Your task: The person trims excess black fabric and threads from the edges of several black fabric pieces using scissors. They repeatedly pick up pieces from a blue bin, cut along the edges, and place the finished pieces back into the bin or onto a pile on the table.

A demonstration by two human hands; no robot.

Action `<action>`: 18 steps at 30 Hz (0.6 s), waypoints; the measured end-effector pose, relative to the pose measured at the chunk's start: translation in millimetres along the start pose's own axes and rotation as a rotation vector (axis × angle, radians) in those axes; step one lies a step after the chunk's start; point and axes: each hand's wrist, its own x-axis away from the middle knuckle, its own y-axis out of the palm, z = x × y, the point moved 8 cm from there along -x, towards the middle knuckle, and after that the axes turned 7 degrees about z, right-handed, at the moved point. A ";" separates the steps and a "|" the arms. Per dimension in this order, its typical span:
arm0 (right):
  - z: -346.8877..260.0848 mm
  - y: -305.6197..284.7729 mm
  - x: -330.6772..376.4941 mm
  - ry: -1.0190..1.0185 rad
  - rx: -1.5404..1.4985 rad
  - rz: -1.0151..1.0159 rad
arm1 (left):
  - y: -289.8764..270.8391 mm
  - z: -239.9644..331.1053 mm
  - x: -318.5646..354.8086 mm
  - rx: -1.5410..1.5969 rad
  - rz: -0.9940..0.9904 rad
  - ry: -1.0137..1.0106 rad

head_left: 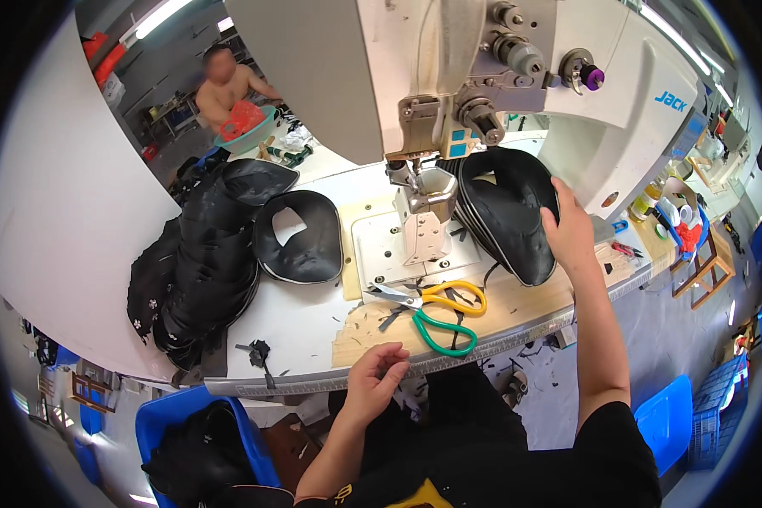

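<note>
A stack of curved black leather-like pieces (521,222) leans against the right side of the sewing machine's post (427,222). My right hand (570,227) is closed on the stack's right edge, thumb toward the inner face. Over the table's front edge, my left hand (378,378) hangs half curled, a gap between thumb and fingers, holding nothing. Scissors (453,306) with one yellow and one green handle lie on the table between my hands, blades pointing left. Left of the post lies another black piece (300,254) with a pale patch on it.
A long pile of black pieces (216,241) covers the table's left end. Below it stands a blue bin (250,423) holding black material. Small red snips (625,250) lie at the right. Black scraps (262,354) are scattered about. Beyond the machine, a person (224,89) sits by a green basin.
</note>
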 end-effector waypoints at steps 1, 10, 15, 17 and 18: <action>-4.3 -3.8 1.8 -0.075 0.093 0.013 | 2.6 -0.2 -1.2 -0.002 -0.021 0.008; -70.6 60.0 -8.9 -0.304 -0.236 -0.085 | 2.0 2.4 -3.1 -0.066 -0.048 0.068; -37.0 134.1 -57.6 -0.099 -0.205 -0.132 | 6.1 6.7 -5.3 -0.181 -0.053 0.145; -55.4 131.7 -64.4 -0.115 -0.341 -0.097 | 3.0 2.0 -5.3 -0.109 -0.038 0.118; -58.0 125.4 -64.4 -0.080 -0.417 -0.091 | 2.6 -0.7 -4.9 -0.083 -0.037 0.106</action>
